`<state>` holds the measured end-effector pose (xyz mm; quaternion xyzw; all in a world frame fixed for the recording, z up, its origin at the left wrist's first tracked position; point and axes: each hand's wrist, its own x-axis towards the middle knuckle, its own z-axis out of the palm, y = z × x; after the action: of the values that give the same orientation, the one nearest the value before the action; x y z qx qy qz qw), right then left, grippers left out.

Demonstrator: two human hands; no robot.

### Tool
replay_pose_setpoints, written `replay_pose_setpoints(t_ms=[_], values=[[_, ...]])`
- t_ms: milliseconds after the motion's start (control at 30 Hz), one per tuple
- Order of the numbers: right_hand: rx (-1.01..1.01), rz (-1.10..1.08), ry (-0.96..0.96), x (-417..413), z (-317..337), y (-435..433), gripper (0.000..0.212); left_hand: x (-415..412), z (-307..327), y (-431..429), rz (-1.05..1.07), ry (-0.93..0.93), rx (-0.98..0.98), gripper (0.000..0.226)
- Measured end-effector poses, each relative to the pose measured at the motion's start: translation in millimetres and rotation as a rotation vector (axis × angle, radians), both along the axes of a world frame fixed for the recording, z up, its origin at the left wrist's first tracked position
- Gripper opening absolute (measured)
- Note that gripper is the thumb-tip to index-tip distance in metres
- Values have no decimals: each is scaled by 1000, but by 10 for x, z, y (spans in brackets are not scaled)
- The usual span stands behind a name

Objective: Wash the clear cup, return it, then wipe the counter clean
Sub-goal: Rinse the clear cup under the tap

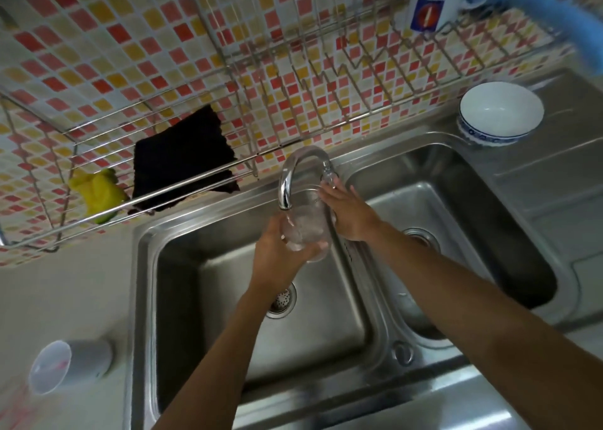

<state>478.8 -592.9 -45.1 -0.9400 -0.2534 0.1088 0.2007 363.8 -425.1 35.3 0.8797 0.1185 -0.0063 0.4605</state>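
I see the work surface as a steel double sink [202,266] set into a pale counter [65,292], below a wall [98,38] of small red, orange and cream tiles.

1. Left hand [277,250]: fingers wrapped round the clear cup [305,224], gripping it from below.
2. Clear cup: held over the left basin, directly beneath the spout of the curved tap [290,171], mouth towards the spout. I cannot tell whether water is running.
3. Right hand [350,214]: fingers straight, tips against the handle at the tap's base, holding nothing.
4. Left basin: a drain strainer [282,299] shows beneath the left wrist.

Surroundings:
- A wire rack [195,80] hangs on the wall above the sink. A black cloth [184,158] drapes over its front rail, with a yellow cloth [98,194] just beside it to the left.
- A white bowl [501,113] with a blue-patterned rim stands upright on the steel ledge behind the right basin.
- A white cup [70,366] lies on its side on the counter, well left of the sink.
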Motion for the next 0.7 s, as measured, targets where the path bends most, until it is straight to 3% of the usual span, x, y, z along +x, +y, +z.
replay_pose_setpoints(t_ms=[167, 267, 400, 600, 700], values=[[63, -8, -1, -4, -56, -6, 89, -130, -48, 88, 96, 11, -16, 67], [80, -10, 0, -1, -58, 2, 87, -51, -13, 90, 45, 47, 44, 60], [67, -8, 3, 17, -41, 4, 86, -84, -46, 50, -39, 79, 69, 67], [89, -10, 38, 19, -69, 1, 87, -102, -97, 104, 137, 96, 85, 73], [84, -11, 37, 16, -76, 11, 86, -76, -103, 104, 86, 97, 110, 73]])
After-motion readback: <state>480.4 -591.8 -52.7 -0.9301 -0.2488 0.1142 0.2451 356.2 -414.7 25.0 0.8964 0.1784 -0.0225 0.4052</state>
